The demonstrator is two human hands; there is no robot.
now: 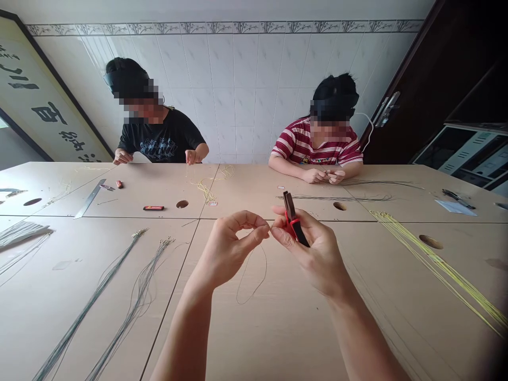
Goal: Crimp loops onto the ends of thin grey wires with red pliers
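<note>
table of pale wood-toned panels (278,333), crossed by dark seams and pierced by round holes (431,242), fills most of the view. behind it, a white marbled-tile wall (226,74) carries a bamboo-patterned border (246,27); at left hangs a dark-framed calligraphy panel (34,100) whose brushed characters include 百. opposite sit a person in a black printed t-shirt (166,137) and a person in a red-and-white striped shirt (317,140). grey-green cord bundles (95,295) lie left, a yellow cord bundle (440,265) right. the left hand (232,248) and right hand (311,243) meet fingertip to fingertip, fingers pinched narrow on a thin dark cord (265,274) looping below; the right also holds red-and-black-handled pliers (296,222). lettering on a dark red-marked tube (153,208) and a small white red-edged label (213,203) is too small to read.
</note>
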